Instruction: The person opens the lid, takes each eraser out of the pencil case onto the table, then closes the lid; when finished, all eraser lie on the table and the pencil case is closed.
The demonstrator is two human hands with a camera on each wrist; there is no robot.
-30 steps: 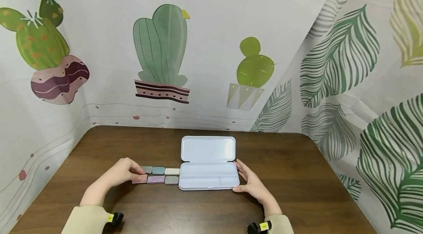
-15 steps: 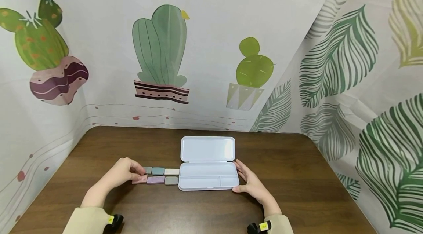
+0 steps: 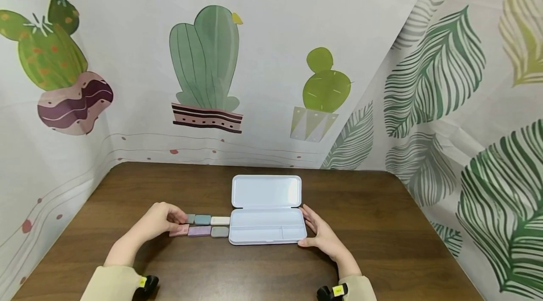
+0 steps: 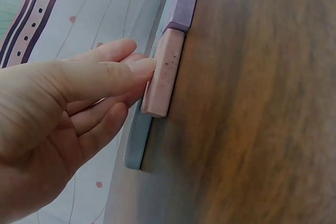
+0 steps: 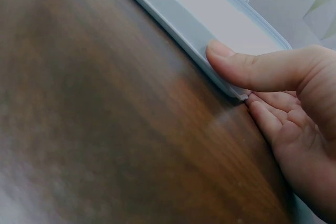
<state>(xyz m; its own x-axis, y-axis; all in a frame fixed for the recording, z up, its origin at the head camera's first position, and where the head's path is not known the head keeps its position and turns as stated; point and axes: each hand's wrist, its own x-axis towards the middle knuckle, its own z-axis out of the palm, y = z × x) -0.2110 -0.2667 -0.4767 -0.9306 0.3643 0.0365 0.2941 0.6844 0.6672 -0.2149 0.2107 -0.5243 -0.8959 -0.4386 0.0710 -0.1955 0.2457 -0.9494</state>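
Note:
In the head view my left hand [image 3: 160,221] is at the left end of two rows of small pastel blocks. Its thumb tip lies on a speckled pink block [image 4: 167,69], with the fingers reaching to that block's far side, where their tips are partly hidden. A purple block [image 3: 199,231] and a grey block [image 3: 220,232] continue the near row. Behind lie a grey-green block [image 4: 137,142], a blue block [image 3: 202,220] and a white block [image 3: 220,221]. My right hand [image 3: 323,237] grips the right end of an opened pale pencil case [image 3: 254,235], thumb at its near corner.
The case's lid [image 3: 267,191] is tipped back, away from me. Its base has a long compartment and smaller ones in front. All lies on a brown wooden table [image 3: 263,272], with a printed cactus-and-leaf cloth [image 3: 271,79] behind it.

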